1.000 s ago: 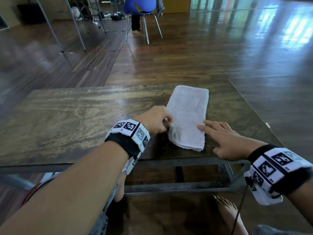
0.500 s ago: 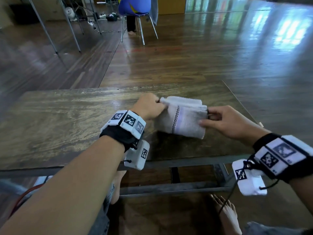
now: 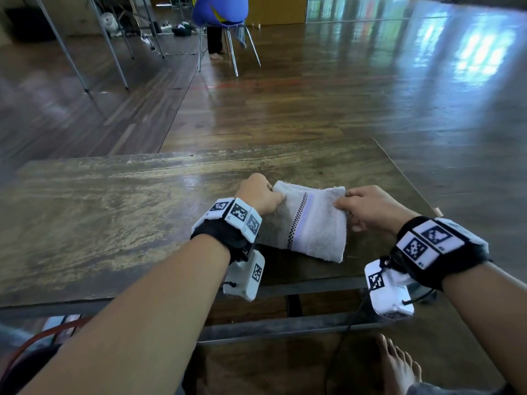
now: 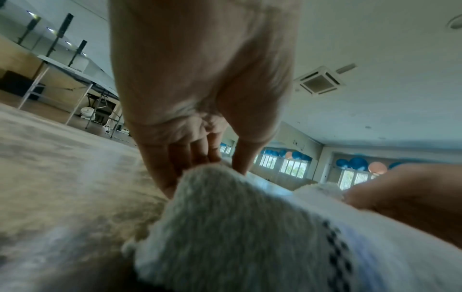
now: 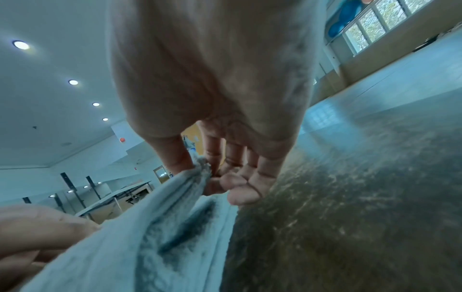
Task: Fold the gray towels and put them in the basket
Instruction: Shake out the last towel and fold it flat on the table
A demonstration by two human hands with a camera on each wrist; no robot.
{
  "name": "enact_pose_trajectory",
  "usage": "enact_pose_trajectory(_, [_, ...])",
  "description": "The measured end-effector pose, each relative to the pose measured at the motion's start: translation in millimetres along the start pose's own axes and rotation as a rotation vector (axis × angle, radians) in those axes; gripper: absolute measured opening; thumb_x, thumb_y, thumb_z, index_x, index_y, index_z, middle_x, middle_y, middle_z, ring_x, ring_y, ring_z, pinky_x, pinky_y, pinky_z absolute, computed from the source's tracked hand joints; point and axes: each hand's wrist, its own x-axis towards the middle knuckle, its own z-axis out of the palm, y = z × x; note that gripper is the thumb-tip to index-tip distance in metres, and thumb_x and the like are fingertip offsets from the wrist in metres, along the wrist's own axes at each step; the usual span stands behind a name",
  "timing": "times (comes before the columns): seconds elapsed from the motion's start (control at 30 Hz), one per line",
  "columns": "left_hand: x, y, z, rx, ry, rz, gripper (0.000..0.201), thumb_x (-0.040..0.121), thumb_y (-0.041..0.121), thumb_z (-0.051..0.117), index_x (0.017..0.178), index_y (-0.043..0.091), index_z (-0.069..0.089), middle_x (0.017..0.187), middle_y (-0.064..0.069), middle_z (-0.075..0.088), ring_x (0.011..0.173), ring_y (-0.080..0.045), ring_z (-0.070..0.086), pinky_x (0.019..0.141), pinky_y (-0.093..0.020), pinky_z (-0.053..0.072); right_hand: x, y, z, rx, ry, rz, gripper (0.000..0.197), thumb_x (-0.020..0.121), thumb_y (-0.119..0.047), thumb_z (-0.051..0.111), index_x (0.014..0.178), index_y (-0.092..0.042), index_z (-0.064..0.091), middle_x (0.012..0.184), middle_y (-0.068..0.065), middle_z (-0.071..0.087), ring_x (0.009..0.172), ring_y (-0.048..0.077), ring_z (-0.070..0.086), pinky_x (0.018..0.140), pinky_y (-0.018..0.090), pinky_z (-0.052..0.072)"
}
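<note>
A folded gray towel (image 3: pixel 309 223) with a checkered stripe lies near the right front of the wooden table (image 3: pixel 114 209). My left hand (image 3: pixel 261 193) pinches its far left corner, thumb and fingers curled on the cloth (image 4: pixel 225 197). My right hand (image 3: pixel 368 205) pinches the far right corner; the right wrist view shows thumb and forefinger clamped on the towel's edge (image 5: pixel 197 173). The far edge is held slightly up while the near edge rests on the table. No basket is in view.
The table's right edge (image 3: pixel 405 178) runs close past my right hand, the front edge just below the towel. A blue chair (image 3: pixel 221 12) and metal stand legs (image 3: pixel 108 47) stand far off on the wooden floor. My bare foot (image 3: pixel 399 366) is under the table.
The long towel was folded in half toward me, the striped side now on top. My right hand went from flat fingers on it to pinching a corner. Both hands came nearer.
</note>
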Motion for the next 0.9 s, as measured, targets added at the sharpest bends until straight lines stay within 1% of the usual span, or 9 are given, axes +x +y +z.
enact_pose_trajectory(0.07, [11, -4, 8, 0.044, 0.06, 0.024, 0.049, 0.092, 0.028, 0.064, 0.056, 0.015, 0.036, 0.054, 0.0, 0.038, 0.05, -0.019, 0.039, 0.047, -0.028, 0.03, 7, 3, -1, -0.071, 0.029, -0.011, 0.017, 0.094, -0.024, 0.063, 0.08, -0.018, 0.07, 0.063, -0.003, 0.061, 0.055, 0.011, 0.055, 0.052, 0.027, 0.046])
enact_pose_trajectory(0.27, [31, -11, 20, 0.104, 0.101, 0.056, 0.045, 0.095, 0.035, 0.059, 0.061, 0.013, 0.039, 0.059, -0.003, 0.048, 0.053, -0.023, 0.047, 0.049, -0.031, 0.034, 20, 5, 2, -0.165, 0.081, -0.034, 0.018, 0.097, -0.03, 0.062, 0.092, -0.014, 0.069, 0.074, 0.004, 0.065, 0.06, 0.013, 0.059, 0.048, 0.022, 0.045])
enact_pose_trajectory(0.37, [31, -11, 24, 0.093, 0.105, 0.074, 0.034, 0.096, 0.036, 0.059, 0.075, 0.012, 0.049, 0.069, -0.002, 0.051, 0.062, -0.023, 0.05, 0.053, -0.032, 0.034, 21, 2, 3, -0.208, 0.087, -0.001, 0.025, 0.096, -0.031, 0.062, 0.09, -0.006, 0.067, 0.076, 0.008, 0.066, 0.063, 0.017, 0.062, 0.052, 0.026, 0.047])
enact_pose_trajectory(0.43, [32, -10, 23, 0.06, 0.089, 0.042, 0.03, 0.093, 0.04, 0.06, 0.088, 0.01, 0.055, 0.08, -0.003, 0.057, 0.07, -0.023, 0.055, 0.057, -0.031, 0.038, 19, 1, 6, -0.34, 0.137, -0.016, 0.028, 0.093, -0.034, 0.062, 0.094, -0.006, 0.059, 0.09, 0.013, 0.066, 0.078, 0.025, 0.065, 0.063, 0.033, 0.05])
enact_pose_trajectory(0.5, [29, -5, 17, 0.022, 0.06, -0.009, 0.033, 0.086, 0.038, 0.062, 0.093, 0.006, 0.058, 0.075, -0.004, 0.056, 0.061, -0.019, 0.052, 0.051, -0.027, 0.035, 14, 1, 8, -0.5, 0.209, -0.14, 0.036, 0.092, -0.033, 0.06, 0.119, -0.013, 0.046, 0.118, 0.013, 0.057, 0.107, 0.031, 0.058, 0.081, 0.04, 0.049])
enact_pose_trajectory(0.6, [22, 0, 8, -0.043, 0.067, -0.021, 0.053, 0.08, 0.025, 0.064, 0.119, -0.008, 0.055, 0.085, -0.019, 0.06, 0.056, -0.013, 0.045, 0.043, -0.025, 0.033, 5, -2, 9, -0.664, 0.116, -0.354, 0.041, 0.097, -0.027, 0.05, 0.137, -0.029, 0.042, 0.137, 0.002, 0.047, 0.128, 0.027, 0.042, 0.1, 0.043, 0.043])
enact_pose_trajectory(0.67, [10, 2, 1, -0.049, 0.202, 0.091, 0.036, 0.082, 0.017, 0.064, 0.114, 0.007, 0.051, 0.1, -0.011, 0.061, 0.073, -0.016, 0.055, 0.059, -0.03, 0.048, -2, -7, 8, -0.756, 0.079, -0.295, 0.027, 0.097, -0.033, 0.044, 0.123, -0.03, 0.053, 0.127, -0.001, 0.054, 0.121, 0.025, 0.048, 0.093, 0.044, 0.046])
enact_pose_trajectory(0.77, [-6, 4, -5, 0.116, 0.394, 0.333, 0.018, 0.086, 0.014, 0.058, 0.102, 0.016, 0.048, 0.097, 0.0, 0.057, 0.083, -0.021, 0.057, 0.071, -0.037, 0.05, -15, -14, 8, -0.917, 0.149, -0.205, 0.02, 0.088, -0.045, 0.051, 0.082, -0.027, 0.055, 0.089, -0.003, 0.057, 0.079, 0.021, 0.057, 0.067, 0.034, 0.039])
enact_pose_trajectory(0.9, [-26, 4, -1, 0.325, 0.124, 0.299, 0.013, 0.087, 0.027, 0.055, 0.096, 0.017, 0.056, 0.103, -0.003, 0.054, 0.093, -0.025, 0.058, 0.083, -0.045, 0.052, -29, -17, 13, -0.925, 0.212, -0.255, 0.035, 0.077, -0.052, 0.055, 0.062, -0.021, 0.056, 0.067, -0.007, 0.058, 0.059, 0.014, 0.054, 0.055, 0.027, 0.031])
